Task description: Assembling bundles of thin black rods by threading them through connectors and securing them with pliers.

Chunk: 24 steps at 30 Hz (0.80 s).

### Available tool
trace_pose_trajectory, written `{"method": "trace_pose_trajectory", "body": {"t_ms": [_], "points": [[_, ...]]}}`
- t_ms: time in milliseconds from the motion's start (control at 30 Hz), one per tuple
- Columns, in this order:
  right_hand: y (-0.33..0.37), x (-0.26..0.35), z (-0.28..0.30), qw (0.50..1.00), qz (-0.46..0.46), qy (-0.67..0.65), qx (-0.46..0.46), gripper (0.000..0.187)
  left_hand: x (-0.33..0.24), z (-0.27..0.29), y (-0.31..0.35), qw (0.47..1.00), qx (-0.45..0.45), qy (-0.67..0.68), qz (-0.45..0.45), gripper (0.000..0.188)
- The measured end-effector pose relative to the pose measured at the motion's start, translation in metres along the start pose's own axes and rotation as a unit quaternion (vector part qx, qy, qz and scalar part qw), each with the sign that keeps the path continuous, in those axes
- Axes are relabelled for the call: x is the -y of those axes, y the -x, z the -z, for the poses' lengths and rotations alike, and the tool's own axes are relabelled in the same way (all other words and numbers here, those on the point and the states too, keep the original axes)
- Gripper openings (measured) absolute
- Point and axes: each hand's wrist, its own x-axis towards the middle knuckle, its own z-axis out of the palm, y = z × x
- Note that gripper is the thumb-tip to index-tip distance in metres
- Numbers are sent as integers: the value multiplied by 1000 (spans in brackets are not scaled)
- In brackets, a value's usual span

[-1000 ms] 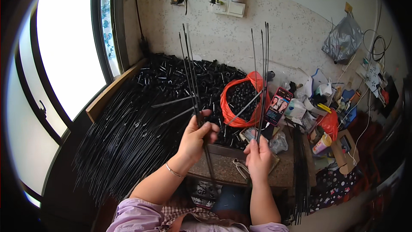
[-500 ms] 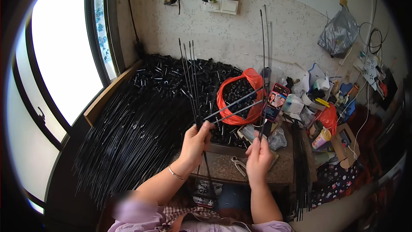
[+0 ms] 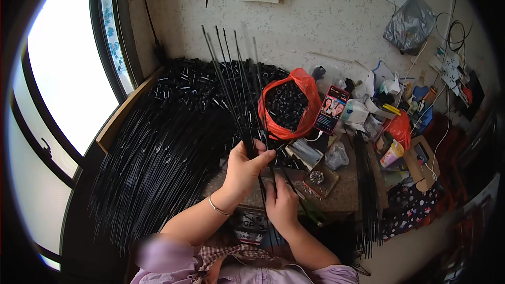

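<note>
The hands have just come together, nearer the wearer than the red bag (image 3: 310,97): the left hand (image 3: 243,172) pinches a fan of black rods (image 3: 249,139), the right hand (image 3: 282,205) closes on rods just below. Held apart a moment ago, both lots now look like one bunch. The pile (image 3: 150,173) spreads left of the bag; the phone (image 3: 332,109) is just right; small parts (image 3: 286,105) sit inside.

Held rods (image 3: 247,137): in L hand (image 3: 242,171), ctr; R hand (image 3: 282,205) nearer body, to R.
Rod pile (image 3: 147,173): L, nr window (image 3: 68,63).
Parts heap (image 3: 192,81): behind pile, before wall (image 3: 326,16).
Bag (image 3: 312,102): R of heap, w/ small rings (image 3: 285,106) in it.
Phone (image 3: 331,110): just R of bag.
Rod bunch (image 3: 368,194): R end of bench (image 3: 339,202), over edge.
</note>
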Motion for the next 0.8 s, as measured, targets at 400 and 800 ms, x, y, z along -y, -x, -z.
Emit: {"method": "trace_pose_trajectory", "body": {"t_ms": [400, 800], "points": [[-6, -18, -8, 831, -301, -452, 122, 17, 14, 5, -15, 987, -1, -137, -79, 14], [-53, -42, 31, 817, -327, -474, -18, 17, -59, 34, -14, 990, -109, 14, -94, 26]]}}
